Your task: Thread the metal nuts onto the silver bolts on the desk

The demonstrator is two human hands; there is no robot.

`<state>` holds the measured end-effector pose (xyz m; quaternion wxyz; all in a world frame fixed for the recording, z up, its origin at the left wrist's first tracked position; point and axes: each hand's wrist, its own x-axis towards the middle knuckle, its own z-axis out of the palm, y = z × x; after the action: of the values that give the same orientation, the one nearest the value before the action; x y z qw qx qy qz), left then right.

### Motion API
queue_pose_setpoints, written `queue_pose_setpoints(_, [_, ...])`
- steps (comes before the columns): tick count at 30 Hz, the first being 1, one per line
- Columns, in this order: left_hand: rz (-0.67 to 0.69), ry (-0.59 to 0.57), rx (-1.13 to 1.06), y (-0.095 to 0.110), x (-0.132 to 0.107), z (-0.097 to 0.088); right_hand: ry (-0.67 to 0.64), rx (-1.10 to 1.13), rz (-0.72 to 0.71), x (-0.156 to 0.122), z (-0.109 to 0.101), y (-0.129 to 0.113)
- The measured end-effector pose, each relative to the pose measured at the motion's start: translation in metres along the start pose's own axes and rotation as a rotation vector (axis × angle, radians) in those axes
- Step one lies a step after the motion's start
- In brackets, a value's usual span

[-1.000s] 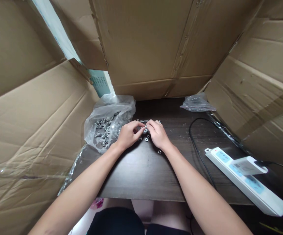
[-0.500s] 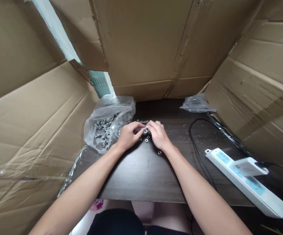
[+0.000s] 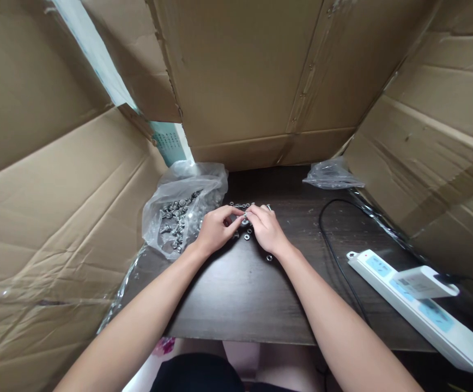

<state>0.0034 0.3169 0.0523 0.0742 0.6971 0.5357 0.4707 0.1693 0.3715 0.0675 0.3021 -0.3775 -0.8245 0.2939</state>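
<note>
My left hand [image 3: 217, 228] and my right hand [image 3: 264, 226] meet over the table, thumbs and fingertips pinched together. Between them is a small shiny metal fastener [image 3: 245, 215], partly covered by the fingers; its exact kind is too small to make out. Loose hex nuts [image 3: 247, 237] lie on the wood just below the fingertips, and one more nut [image 3: 270, 257] sits beside my right wrist. Several small metal parts [image 3: 240, 206] are scattered beyond the hands. Left of my left hand, a clear plastic bag [image 3: 155, 218] lies open, with many bolts [image 3: 177, 212] inside.
Cardboard walls [image 3: 253, 76] enclose the dark wooden table [image 3: 236, 305] at the back and sides. A flattened plastic bag [image 3: 332, 174] lies at the back right. On the right are a black cable [image 3: 322, 228] and a white power strip [image 3: 412, 310] with a plugged-in adapter.
Both hands stay pinched together at nearly the same spot, with the fingertips slightly shifted around the fastener. The whole view has moved a little; the nuts and bag lie as before.
</note>
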Motion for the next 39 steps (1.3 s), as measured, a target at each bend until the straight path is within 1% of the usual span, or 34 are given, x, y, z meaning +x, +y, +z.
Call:
queue_pose_setpoints(4, [-0.002,-0.007,0.003,0.0005,-0.0005,0.0000,-0.008,-0.015,-0.006,0.0005,0.0002,0.0002])
queue_pose_setpoints(8, [-0.029,-0.008,-0.001,0.0012,0.0003,-0.0010,0.021,-0.042,0.001,0.0004,0.0007,0.0016])
queue_pose_setpoints(14, [-0.058,0.006,-0.023,0.0033,0.0019,-0.0011,0.043,0.023,-0.037,0.0005,0.0023,0.0050])
queue_pose_setpoints(21, [-0.024,-0.001,-0.026,0.0029,0.0012,-0.0008,-0.007,0.034,-0.014,0.0013,0.0007,0.0045])
queue_pose_setpoints(29, [-0.039,-0.012,-0.039,0.0043,0.0006,-0.0010,0.027,0.044,-0.017,-0.0014,-0.0014,0.0027])
queue_pose_setpoints(36, [-0.014,-0.025,-0.034,0.0029,-0.0003,-0.0002,-0.004,-0.007,-0.018,0.0002,-0.0017,0.0026])
queue_pose_setpoints(39, [-0.015,-0.017,-0.034,0.0028,0.0000,-0.0010,0.012,-0.013,-0.028,-0.0006,-0.0022,0.0013])
